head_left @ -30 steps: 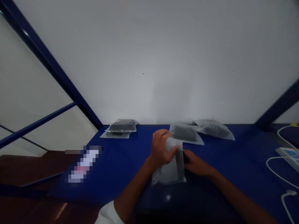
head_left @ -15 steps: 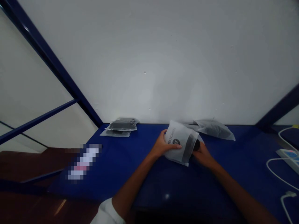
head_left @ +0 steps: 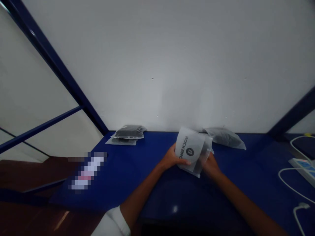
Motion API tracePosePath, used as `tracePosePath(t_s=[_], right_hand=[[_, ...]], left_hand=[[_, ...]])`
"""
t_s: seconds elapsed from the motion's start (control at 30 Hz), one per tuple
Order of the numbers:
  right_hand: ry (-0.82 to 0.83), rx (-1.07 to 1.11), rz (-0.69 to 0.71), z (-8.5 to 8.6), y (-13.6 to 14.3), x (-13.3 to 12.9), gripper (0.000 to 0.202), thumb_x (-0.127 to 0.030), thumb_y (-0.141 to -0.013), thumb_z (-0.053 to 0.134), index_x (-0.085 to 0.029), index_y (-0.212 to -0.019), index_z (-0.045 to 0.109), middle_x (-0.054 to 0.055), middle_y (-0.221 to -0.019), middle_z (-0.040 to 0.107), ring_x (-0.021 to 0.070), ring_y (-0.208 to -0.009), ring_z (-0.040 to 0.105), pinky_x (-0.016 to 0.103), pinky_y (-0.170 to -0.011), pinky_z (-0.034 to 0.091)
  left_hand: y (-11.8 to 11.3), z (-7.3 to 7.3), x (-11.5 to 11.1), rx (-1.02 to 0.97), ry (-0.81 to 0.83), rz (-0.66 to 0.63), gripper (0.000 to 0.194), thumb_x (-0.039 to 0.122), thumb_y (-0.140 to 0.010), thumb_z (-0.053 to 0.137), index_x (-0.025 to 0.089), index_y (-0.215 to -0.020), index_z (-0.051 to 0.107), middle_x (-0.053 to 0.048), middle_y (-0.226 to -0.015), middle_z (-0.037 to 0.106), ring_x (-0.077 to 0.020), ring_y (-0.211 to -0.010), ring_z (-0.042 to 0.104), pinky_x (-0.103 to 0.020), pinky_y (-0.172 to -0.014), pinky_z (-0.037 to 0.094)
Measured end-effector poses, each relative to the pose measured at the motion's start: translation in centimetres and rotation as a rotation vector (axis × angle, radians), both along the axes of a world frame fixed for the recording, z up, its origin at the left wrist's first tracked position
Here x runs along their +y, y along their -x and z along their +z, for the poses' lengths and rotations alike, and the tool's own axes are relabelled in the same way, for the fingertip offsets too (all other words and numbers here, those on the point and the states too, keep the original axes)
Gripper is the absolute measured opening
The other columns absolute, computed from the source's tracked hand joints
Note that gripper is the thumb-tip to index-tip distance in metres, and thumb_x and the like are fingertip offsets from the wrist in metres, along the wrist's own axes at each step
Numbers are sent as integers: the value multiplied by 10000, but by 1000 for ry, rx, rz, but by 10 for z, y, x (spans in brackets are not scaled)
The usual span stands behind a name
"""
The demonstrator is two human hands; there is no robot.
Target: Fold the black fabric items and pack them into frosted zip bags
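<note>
My left hand is closed on the left side of a frosted plastic bag, its thumb lying across the front. The bag is printed with dark lettering that begins "ROCKBR" and a round black logo. It is tilted, with its clearer end toward the right. My right hand is at that end, its fingers hidden behind or inside the plastic and blurred. A dark grey area shows through the bag near this hand; its kind cannot be made out.
Bagged dark items lie stacked at the table's back left. Behind my right hand lies another frosted bag with dark contents. A white power strip and white cables are at the right. A blurred patch covers something left on the blue table.
The black object at the bag's right end, beside my right hand, is no longer visible in the open. The bag has turned slightly, showing more lettering, while my left hand still holds it.
</note>
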State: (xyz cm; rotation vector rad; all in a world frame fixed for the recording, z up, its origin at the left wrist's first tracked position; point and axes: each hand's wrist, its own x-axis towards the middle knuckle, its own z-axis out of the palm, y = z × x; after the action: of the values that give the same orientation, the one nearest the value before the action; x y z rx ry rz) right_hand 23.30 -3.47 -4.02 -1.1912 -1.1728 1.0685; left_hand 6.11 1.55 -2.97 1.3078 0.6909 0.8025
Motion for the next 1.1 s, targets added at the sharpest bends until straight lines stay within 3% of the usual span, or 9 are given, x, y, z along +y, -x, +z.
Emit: tracePosePath(t_s=[0.17,0.33,0.43,0.53,0.67,0.83,0.97,1.1], right_hand=[[40,-17,-9,4,0,-1,492,-570,-742,622,-223,-1090,639,148,-1013,701,362,-948,652,511,-818,552],[-80,-246,198,18,-15,-5,465,-589,-671,678,-257,-996,688,116,-957,698,371,-994,625,523,-908,506],[-149,-335,207,16,-18,-7,429,-553,-659,703,-275,-986,693,109,-957,693,380,-1031,609,549,-956,462],[-176,-355,120,8,-15,-5,401,-496,-659,723,-279,-995,687,116,-951,689,397,-1047,595,557,-964,446],[-235,-421,-78,4,-13,-1,353,-419,-624,770,-267,-933,693,109,-874,687,399,-909,628,550,-881,486],[-380,-374,-323,10,-20,1,387,-395,-818,604,-248,-1176,581,98,-1207,590,301,-1062,589,480,-931,475],[-314,-175,-141,9,-21,5,550,-431,-794,638,-259,-1292,477,106,-1362,484,278,-1199,520,450,-966,466],[-181,-101,8,1,-17,8,632,-496,-778,642,-276,-1337,443,111,-1320,550,285,-1220,522,451,-967,468]], left_hand=[[-9,-5,-10,-12,-44,-21,887,146,-399,907,155,-1197,518,-118,-1109,653,-282,-1061,612,-435,-897,514],[-9,-7,-14,-26,23,-28,793,175,-418,906,144,-1122,543,-106,-1018,679,-268,-972,649,-412,-827,542],[-9,-5,-15,-12,13,-43,741,179,-425,905,139,-1081,563,-102,-989,689,-257,-939,659,-383,-801,548],[-11,-3,-14,-22,11,-24,650,202,-447,901,133,-1020,601,-94,-949,703,-242,-892,671,-364,-783,551],[-14,-2,-10,-31,49,81,542,224,-444,901,114,-914,654,-96,-885,720,-232,-825,681,-353,-764,554],[-9,-1,-4,-126,157,265,470,223,-478,886,111,-885,679,-91,-876,730,-219,-778,690,-330,-730,562],[-8,-3,-3,-191,195,324,472,209,-483,880,106,-898,679,-88,-870,730,-210,-762,690,-310,-705,563],[-13,-5,-7,-215,229,343,479,214,-461,887,101,-877,679,-82,-841,728,-211,-756,689,-315,-715,566]])
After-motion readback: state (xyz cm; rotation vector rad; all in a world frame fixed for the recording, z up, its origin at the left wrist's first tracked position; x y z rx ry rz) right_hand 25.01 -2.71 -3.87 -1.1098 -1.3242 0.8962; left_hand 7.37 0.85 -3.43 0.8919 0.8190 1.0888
